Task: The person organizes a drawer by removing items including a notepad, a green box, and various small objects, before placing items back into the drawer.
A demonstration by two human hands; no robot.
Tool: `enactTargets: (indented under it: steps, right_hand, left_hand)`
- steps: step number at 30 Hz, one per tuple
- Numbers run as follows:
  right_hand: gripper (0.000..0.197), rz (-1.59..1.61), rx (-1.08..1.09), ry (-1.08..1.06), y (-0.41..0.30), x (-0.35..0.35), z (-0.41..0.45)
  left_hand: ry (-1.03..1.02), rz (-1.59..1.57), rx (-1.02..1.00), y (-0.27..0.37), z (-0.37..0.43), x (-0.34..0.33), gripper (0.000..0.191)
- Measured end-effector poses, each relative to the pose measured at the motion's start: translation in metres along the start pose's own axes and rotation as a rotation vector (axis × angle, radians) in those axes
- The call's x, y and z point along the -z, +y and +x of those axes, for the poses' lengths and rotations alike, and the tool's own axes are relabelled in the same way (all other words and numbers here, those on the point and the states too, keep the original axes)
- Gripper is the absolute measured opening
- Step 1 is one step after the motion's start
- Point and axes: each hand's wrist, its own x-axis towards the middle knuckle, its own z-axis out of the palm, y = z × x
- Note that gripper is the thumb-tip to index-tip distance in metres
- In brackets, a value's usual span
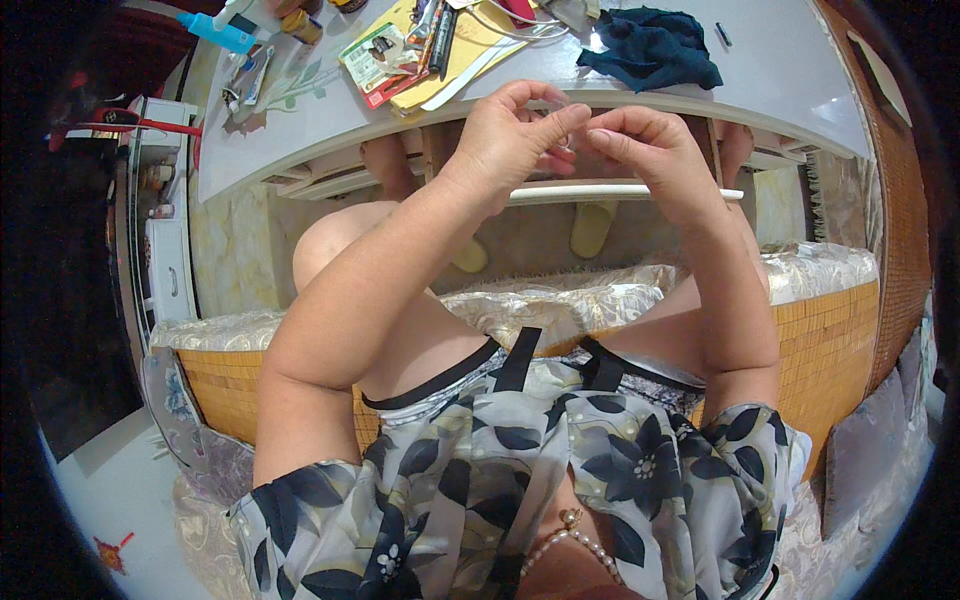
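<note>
My left hand (pixel 517 135) is raised over an open drawer at the table's front edge. Its thumb and curled fingers hold a small, clear, plastic-looking piece (pixel 568 140), mostly covered by the fingers. Close beside it, my right hand (pixel 649 154) has thumb and forefinger brought together, pointing at the left fingertips. Whether something thin sits in that pinch is too small to tell. The white front edge of the drawer (pixel 622 194) shows below both hands; its inside is largely hidden behind them.
Upon the white table (pixel 517 97) lie a dark blue cloth (pixel 652 49), a yellow envelope (pixel 409 97) with pens (pixel 442 41) and a carded package (pixel 382 64), a blue bottle (pixel 217 32) and a small jar (pixel 301 27). Pale slippers (pixel 592 229) rest on the floor below.
</note>
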Motion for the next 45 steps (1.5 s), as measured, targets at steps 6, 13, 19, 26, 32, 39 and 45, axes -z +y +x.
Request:
enactTargets:
  steps: [6, 13, 19, 26, 32, 39, 45]
  right_hand:
    - [0.028, 0.049, -0.038, -0.035, 0.000, 0.001, 0.001]
    - [0.021, 0.051, -0.045, -0.054, 0.002, 0.003, 0.003]
    - [0.021, -0.096, 0.005, 0.048, 0.007, -0.006, 0.003]
    - [0.019, -0.059, 0.050, 0.110, 0.008, -0.012, 0.004]
    - [0.021, 0.037, -0.060, 0.020, 0.000, -0.003, 0.002]
    - [0.023, 0.085, -0.026, 0.051, 0.002, -0.006, 0.002]
    - [0.024, 0.090, -0.042, 0.034, 0.003, -0.004, 0.002]
  left_hand:
    - [0.002, -0.011, 0.024, 0.001, 0.000, 0.001, 0.039]
    - [0.023, 0.010, 0.006, -0.002, 0.001, 0.002, 0.037]
    - [0.096, 0.133, -0.093, -0.009, 0.003, -0.001, 0.038]
    - [0.119, 0.150, -0.111, -0.009, 0.006, -0.002, 0.038]
    - [0.112, 0.103, -0.114, -0.008, 0.005, -0.001, 0.039]
    - [0.099, 0.179, -0.149, -0.009, 0.005, 0.000, 0.039]
    - [0.090, 0.220, -0.140, -0.008, 0.004, 0.000, 0.039]
